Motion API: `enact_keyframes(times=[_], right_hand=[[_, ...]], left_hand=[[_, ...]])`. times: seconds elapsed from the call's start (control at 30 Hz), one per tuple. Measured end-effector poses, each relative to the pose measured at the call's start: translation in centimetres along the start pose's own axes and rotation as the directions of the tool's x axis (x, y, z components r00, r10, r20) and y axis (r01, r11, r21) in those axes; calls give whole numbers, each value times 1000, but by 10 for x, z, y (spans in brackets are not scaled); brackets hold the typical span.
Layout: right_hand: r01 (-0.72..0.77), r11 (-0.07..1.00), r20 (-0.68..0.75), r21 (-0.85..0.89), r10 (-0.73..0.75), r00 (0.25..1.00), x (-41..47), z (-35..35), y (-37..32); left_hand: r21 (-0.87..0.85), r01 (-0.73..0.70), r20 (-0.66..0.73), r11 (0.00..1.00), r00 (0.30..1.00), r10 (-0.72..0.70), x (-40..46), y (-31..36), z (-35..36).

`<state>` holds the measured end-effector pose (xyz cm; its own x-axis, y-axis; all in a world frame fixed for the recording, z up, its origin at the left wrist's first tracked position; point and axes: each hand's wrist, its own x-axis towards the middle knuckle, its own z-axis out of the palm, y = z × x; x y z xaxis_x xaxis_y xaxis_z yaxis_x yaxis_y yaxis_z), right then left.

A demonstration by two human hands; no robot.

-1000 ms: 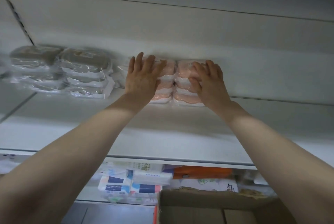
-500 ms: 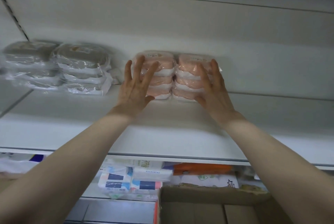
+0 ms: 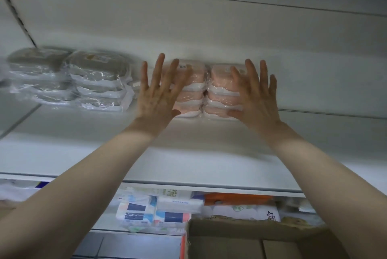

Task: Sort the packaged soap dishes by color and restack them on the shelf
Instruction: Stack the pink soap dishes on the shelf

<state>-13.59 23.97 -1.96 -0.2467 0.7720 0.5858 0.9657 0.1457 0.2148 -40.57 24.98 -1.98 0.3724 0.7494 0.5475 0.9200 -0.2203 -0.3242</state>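
On the shelf (image 3: 188,154), grey soap dishes (image 3: 69,78) sit stacked at left. The left hand (image 3: 156,93) and right hand (image 3: 256,95), fingers straight and spread apart, hover before the two pink soap dish stacks (image 3: 206,91) at centre.

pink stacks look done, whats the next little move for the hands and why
Probably draw both hands back off the shelf. The left hand and right hand are spread open, gripping nothing, and the two pink stacks stand side by side, apart from the grey stacks, so the sorting seen here looks finished.
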Motion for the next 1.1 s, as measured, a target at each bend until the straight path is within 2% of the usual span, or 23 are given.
enact_keyframes(times=[0.07, 0.17, 0.33, 0.43, 0.57, 0.7, 0.77, 0.83, 1.0, 1.1], right_hand=[[2, 998, 22, 58, -3, 1000, 6, 9, -1], [45, 996, 41, 75, -48, 998, 15, 20, -10], [10, 995, -79, 99, -2, 997, 23, 25, -23], [-19, 990, -43, 141, 25, 999, 23, 24, -21], [-113, 963, 14, 243, 113, 993, 15, 10, -13], [-239, 900, 60, 365, 233, 971, 1, 4, -7], [-284, 863, 113, 419, 260, 959, 0, 3, -13], [-287, 850, 98, 442, 272, 957, 3, 2, -21], [-299, 854, 104, 427, 282, 954, 9, 8, -28], [-307, 881, 133, 359, 277, 952, 12, 5, -25]], left_hand=[[-55, 4, 39, 998, 999, -2, 5, 0, 8], [-130, 28, 19, 991, 999, -26, 11, 4, 20], [-166, 49, -4, 985, 999, -51, 21, 3, 28], [-205, 48, 0, 977, 999, -49, 21, 1, 27], [-245, 44, -73, 968, 995, -64, 19, -11, 19], [-345, 167, 56, 924, 986, -158, 16, -23, 15], [-453, 167, 105, 876, 985, -133, 16, -22, 15], [-522, 150, 110, 840, 988, -108, 17, -20, 16], [-523, 132, 106, 842, 990, -89, 20, -19, 19], [-412, 136, 98, 901, 990, -104, 23, -18, 15]])
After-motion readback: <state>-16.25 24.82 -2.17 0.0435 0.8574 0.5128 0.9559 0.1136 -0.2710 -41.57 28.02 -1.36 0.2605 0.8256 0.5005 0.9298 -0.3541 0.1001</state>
